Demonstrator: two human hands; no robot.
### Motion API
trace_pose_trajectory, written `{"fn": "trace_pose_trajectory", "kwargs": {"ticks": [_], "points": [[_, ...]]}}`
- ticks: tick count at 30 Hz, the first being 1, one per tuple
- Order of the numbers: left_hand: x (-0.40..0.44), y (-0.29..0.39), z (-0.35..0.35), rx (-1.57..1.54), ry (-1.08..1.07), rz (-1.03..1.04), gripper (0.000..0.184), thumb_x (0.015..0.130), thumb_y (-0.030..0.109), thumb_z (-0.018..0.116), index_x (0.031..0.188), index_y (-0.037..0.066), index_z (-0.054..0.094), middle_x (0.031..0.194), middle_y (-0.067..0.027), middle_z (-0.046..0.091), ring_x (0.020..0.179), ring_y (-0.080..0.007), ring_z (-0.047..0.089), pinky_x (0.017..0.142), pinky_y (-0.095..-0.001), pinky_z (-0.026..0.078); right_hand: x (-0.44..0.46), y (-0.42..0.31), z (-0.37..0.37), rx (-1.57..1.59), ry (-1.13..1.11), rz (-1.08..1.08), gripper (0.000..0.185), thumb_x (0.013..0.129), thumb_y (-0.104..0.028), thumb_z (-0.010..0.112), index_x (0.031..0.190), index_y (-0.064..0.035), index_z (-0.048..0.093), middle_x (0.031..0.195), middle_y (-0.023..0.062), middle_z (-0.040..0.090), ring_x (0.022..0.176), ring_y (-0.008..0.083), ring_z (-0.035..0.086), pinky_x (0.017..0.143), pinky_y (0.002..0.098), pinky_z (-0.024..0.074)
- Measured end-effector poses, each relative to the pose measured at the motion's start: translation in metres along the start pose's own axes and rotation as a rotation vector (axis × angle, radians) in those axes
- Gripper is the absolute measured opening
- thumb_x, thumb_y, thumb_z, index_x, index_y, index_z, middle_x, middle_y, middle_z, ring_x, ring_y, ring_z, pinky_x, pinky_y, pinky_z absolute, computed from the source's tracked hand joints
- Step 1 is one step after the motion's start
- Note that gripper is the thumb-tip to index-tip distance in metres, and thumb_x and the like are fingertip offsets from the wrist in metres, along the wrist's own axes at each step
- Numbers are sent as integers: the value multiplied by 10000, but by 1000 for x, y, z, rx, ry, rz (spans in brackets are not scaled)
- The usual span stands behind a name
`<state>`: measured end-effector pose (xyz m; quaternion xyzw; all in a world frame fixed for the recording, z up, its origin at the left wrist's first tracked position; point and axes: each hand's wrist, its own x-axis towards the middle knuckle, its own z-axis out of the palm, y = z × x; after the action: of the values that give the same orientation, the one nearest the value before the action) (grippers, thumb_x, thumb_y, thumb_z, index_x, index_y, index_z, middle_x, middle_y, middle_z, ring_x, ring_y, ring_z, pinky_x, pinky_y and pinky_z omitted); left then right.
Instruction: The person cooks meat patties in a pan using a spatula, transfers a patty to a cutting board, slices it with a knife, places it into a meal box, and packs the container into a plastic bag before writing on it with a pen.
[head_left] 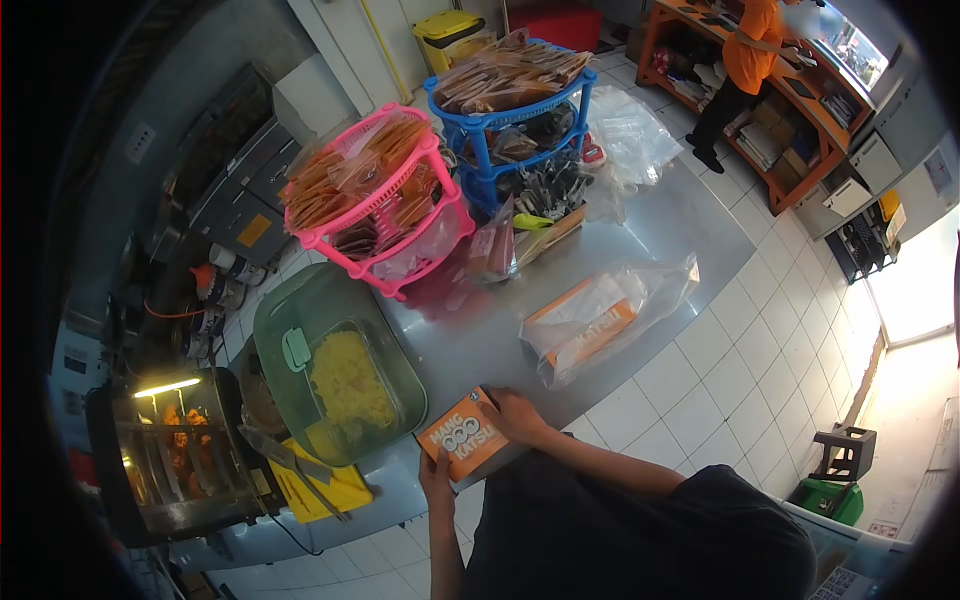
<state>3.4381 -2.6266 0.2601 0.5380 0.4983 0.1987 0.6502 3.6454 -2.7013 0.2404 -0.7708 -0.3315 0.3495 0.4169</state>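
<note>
An orange takeout box (463,434) with white lettering on its lid is at the near edge of the metal table. My left hand (437,474) grips its lower left corner, thumb on top. At the upper right corner, my right hand (512,416) is closed around the box's edge. Farther right lies a clear plastic bag (660,285) with orange packaging (597,338) inside. Left of my hands stands a green translucent tub (283,300) holding yellow rice (350,380).
A pink rack (372,215) and a blue rack (478,125), both loaded with packets, stand at the back. Tongs (300,465) lie on a yellow cloth (318,497) beside a lit food warmer (180,445). A person in an orange shirt (753,50) stands at a far shelf.
</note>
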Motion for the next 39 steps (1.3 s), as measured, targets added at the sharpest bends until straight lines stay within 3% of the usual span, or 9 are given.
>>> {"fn": "trace_pose_trajectory", "kwargs": {"ticks": [4,10,17,18,22,27,30,33,39], "points": [[-6,24,-25,-37,-14,-198,459,970,295,535,1297,-24,499,1159,-86,593,1045,-181,555,936,-303,414,3,-25,-37,27,-25,180,500,866,-423,581,995,60,601,817,210,665,826,375,664,776,428,517],[1,15,-40,-67,43,-360,368,993,291,477,1194,-5,563,1073,-48,613,971,-196,576,843,-268,433,10,-20,-38,16,-131,266,525,865,-459,570,973,55,554,875,241,656,845,362,665,768,413,515],[-32,-10,1,2,93,-26,383,997,207,489,1272,-57,524,1067,-85,621,936,-110,545,775,-244,443,-4,-10,-6,-226,-94,148,301,944,-267,478,1027,17,538,1026,233,623,999,391,607,859,471,468],[-26,-24,0,-1,125,10,423,998,222,500,1284,-90,488,1157,-116,595,1064,-180,562,913,-296,444,-11,-6,3,-335,-46,49,271,948,-240,468,1032,10,533,1047,230,609,1017,395,594,858,490,460],[-20,-36,7,220,152,55,428,997,232,492,1287,-82,486,1206,-181,570,1087,-253,561,936,-331,428,-23,-9,8,-440,71,42,237,957,-182,441,1102,-14,526,1082,195,569,1055,379,566,869,527,441],[-15,-40,0,500,38,188,458,1009,236,426,1341,-80,417,1392,-250,406,1270,-383,424,1051,-417,326,-21,4,-1,-362,69,-86,415,934,-203,478,1323,-62,442,1255,176,498,1171,360,494,969,543,382],[-10,-43,4,758,217,722,482,993,267,437,1348,-58,408,1430,-234,370,1342,-399,337,1078,-539,270,-24,7,-9,-563,55,-404,500,947,-268,481,1416,-128,378,1425,165,373,1332,346,346,1056,566,305],[-5,-33,-5,1212,-210,906,509,987,306,440,1358,-42,412,1466,-211,348,1380,-370,307,1077,-600,228,-39,12,-18,-789,-115,-655,518,970,-361,456,1446,-186,350,1532,122,251,1433,326,182,1115,574,228],[25,-40,-27,1189,-331,1125,543,942,378,526,1339,12,472,1451,-119,415,1365,-299,365,1087,-606,202,-23,24,-37,-931,-340,-855,543,957,-452,457,1440,-225,361,1560,68,215,1463,314,94,1133,549,237]]}}
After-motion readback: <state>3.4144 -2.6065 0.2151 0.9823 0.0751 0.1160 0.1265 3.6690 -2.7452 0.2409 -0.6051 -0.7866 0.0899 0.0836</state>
